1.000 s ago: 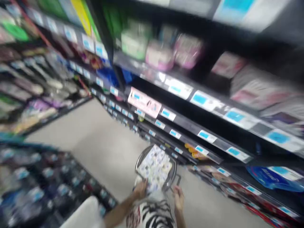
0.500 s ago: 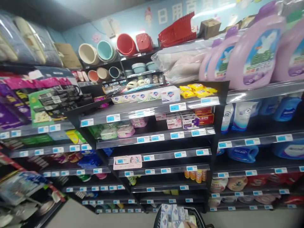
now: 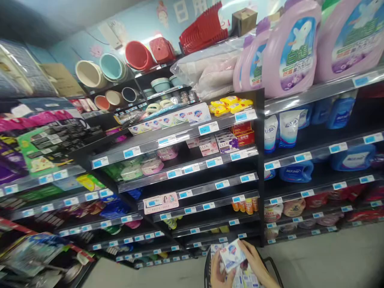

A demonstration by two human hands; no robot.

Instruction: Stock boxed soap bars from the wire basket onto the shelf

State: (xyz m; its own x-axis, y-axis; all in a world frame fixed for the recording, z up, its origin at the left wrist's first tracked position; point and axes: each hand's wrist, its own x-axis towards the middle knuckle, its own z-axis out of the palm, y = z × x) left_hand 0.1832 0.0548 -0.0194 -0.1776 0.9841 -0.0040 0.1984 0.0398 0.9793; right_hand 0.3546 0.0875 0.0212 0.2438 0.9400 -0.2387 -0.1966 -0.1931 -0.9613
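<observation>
At the bottom edge of the head view my right hand (image 3: pixel 257 262) grips a white and blue soap box (image 3: pixel 232 254) by its right side, tilted, just above a black basket (image 3: pixel 207 265) holding more such boxes. My left hand (image 3: pixel 218 275) is below and left of it, fingers curled against the pile of boxes in the basket; what it grasps is partly hidden. Straight ahead stands a dark shelf unit with the same soap boxes (image 3: pixel 183 116) in a row on an upper shelf.
Lilac detergent jugs (image 3: pixel 288 50) fill the top right shelf, blue ones (image 3: pixel 340 112) sit below. Plastic basins (image 3: pixel 111 68) and red baskets (image 3: pixel 204 30) are stacked on top. Several middle shelves (image 3: pixel 210 186) look bare. Grey floor (image 3: pixel 330 260) lies at lower right.
The view swung up from the floor and basket to the shelves, then tilted slightly. My right hand rose into view holding a soap box above the basket.
</observation>
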